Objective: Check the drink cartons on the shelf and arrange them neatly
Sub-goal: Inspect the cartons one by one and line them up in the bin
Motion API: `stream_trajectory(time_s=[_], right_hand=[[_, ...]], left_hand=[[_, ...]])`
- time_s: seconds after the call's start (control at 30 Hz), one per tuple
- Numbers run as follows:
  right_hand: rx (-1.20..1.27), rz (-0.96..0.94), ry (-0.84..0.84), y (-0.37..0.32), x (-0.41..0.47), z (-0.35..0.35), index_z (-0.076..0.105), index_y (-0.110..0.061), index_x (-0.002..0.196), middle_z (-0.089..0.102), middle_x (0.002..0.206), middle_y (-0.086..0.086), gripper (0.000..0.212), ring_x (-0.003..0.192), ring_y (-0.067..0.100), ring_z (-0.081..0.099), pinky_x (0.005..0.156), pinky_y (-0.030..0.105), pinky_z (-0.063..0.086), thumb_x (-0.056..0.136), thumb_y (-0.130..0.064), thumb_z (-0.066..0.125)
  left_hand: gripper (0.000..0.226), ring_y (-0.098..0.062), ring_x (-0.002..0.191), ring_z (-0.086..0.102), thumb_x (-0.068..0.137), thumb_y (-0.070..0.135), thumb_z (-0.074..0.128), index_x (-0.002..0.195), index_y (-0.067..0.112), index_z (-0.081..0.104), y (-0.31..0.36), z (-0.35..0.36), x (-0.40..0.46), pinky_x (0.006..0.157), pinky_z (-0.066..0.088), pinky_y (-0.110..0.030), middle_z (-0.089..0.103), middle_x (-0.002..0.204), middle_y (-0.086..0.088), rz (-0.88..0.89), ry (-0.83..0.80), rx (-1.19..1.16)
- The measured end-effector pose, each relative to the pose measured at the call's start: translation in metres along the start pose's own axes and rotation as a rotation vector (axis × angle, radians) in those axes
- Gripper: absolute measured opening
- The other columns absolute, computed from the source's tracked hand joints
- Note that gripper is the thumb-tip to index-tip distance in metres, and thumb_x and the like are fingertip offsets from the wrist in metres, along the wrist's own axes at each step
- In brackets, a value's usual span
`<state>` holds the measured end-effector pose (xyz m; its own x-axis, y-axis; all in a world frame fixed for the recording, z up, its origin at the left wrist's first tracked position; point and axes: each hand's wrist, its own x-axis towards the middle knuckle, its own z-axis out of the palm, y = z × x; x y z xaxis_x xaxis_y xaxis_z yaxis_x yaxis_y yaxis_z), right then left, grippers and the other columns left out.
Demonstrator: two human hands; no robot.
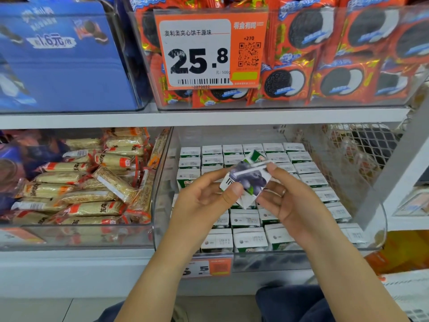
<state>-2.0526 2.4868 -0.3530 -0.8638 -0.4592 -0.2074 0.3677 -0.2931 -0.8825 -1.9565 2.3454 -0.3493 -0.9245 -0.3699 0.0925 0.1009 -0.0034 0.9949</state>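
Two hands hold one small drink carton (pixel 248 180) tilted above the clear bin (pixel 162 205) of cartons. The left hand (pixel 204 201) pinches its near left corner with thumb and fingers; the right hand (pixel 292 203) grips its right edge, a ring (pixel 283 192) on one finger. Below, rows of cartons (pixel 250 238) stand upright. Left of the bin lie wrapped snack bars (pixel 92 189).
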Motion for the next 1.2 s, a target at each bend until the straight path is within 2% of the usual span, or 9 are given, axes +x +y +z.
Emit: stream_trajectory(time_s=[0.17,0.37,0.47,0.57,0.67,0.87,1.0,1.1,1.2], right_hand=[[-0.128,-0.078,-0.059,-0.006,-0.002,-0.005,0.068,-0.008,0.100,0.073,0.091,0.008,0.045,0.079,0.019,0.070,0.068,0.027,0.058,0.065,-0.036,0.070],[-0.340,-0.224,-0.116,-0.017,-0.006,-0.011,0.068,-0.023,0.107,0.073,0.098,-0.002,0.051,0.087,0.015,0.071,0.067,0.020,0.055,0.059,-0.037,0.076],[-0.387,-0.283,-0.051,-0.023,0.000,-0.017,0.068,-0.030,0.099,0.072,0.090,-0.013,0.044,0.084,0.008,0.068,0.070,0.021,0.055,0.056,-0.036,0.077],[-0.486,-0.391,0.100,-0.027,0.016,-0.020,0.063,-0.033,0.097,0.069,0.091,-0.010,0.032,0.079,0.001,0.065,0.069,0.017,0.050,0.070,-0.025,0.078],[-0.621,-0.504,0.119,-0.027,0.034,-0.013,0.057,-0.036,0.094,0.063,0.099,-0.010,0.031,0.080,-0.004,0.062,0.060,0.008,0.048,0.078,-0.017,0.076],[-0.941,-0.554,0.010,-0.015,0.066,0.003,0.054,-0.039,0.096,0.061,0.100,-0.008,0.037,0.088,0.010,0.061,0.068,0.013,0.052,0.077,-0.017,0.077],[-1.157,-0.593,0.037,-0.011,0.072,-0.001,0.056,-0.038,0.124,0.052,0.108,-0.006,0.048,0.080,0.007,0.050,0.077,0.018,0.043,0.080,-0.030,0.074],[-1.226,-0.596,0.020,-0.015,0.070,-0.002,0.054,-0.036,0.130,0.050,0.101,-0.008,0.053,0.078,0.006,0.052,0.072,0.012,0.040,0.081,-0.030,0.073],[-1.377,-0.649,0.008,-0.010,0.067,0.000,0.051,-0.029,0.136,0.049,0.104,-0.003,0.055,0.086,0.014,0.056,0.082,0.020,0.044,0.084,-0.027,0.071]], left_hand=[[0.034,0.001,0.086,0.068,0.075,0.033,0.069,0.108,0.027,0.068,-0.002,0.003,0.001,0.069,0.049,-0.011,0.074,0.095,0.011,-0.022,-0.017,0.027],[0.041,-0.005,0.101,0.065,0.081,0.013,0.073,0.118,0.028,0.064,-0.006,0.001,0.005,0.085,0.052,-0.019,0.072,0.106,0.012,-0.001,-0.012,0.122],[0.046,0.002,0.117,0.052,0.088,0.033,0.066,0.132,0.032,0.053,-0.014,-0.004,0.009,0.096,0.043,-0.018,0.059,0.127,0.017,0.078,0.065,0.534],[0.063,-0.013,0.140,0.029,0.093,0.050,0.048,0.148,0.024,0.030,-0.024,-0.013,0.012,0.113,0.024,-0.027,0.036,0.151,0.004,0.071,0.085,1.084],[0.073,-0.018,0.148,0.005,0.094,0.062,0.030,0.153,0.022,0.011,-0.034,-0.015,0.012,0.119,0.004,-0.035,0.012,0.161,0.000,-0.039,-0.014,1.304],[0.073,-0.018,0.148,0.003,0.093,0.066,0.022,0.153,0.025,0.010,-0.034,-0.017,0.013,0.118,-0.004,-0.036,0.007,0.162,-0.001,-0.051,-0.059,1.374],[0.073,-0.018,0.148,0.004,0.093,0.065,0.021,0.153,0.025,0.007,-0.033,-0.017,0.015,0.118,-0.003,-0.036,0.007,0.162,-0.001,-0.074,-0.078,1.405],[0.074,-0.018,0.148,0.005,0.093,0.065,0.020,0.153,0.025,0.006,-0.032,-0.017,0.015,0.118,-0.003,-0.036,0.008,0.161,-0.001,-0.075,-0.079,1.415],[0.074,-0.018,0.148,0.005,0.093,0.066,0.021,0.153,0.025,0.006,-0.032,-0.016,0.014,0.118,-0.002,-0.035,0.009,0.161,-0.001,-0.067,-0.073,1.421]])
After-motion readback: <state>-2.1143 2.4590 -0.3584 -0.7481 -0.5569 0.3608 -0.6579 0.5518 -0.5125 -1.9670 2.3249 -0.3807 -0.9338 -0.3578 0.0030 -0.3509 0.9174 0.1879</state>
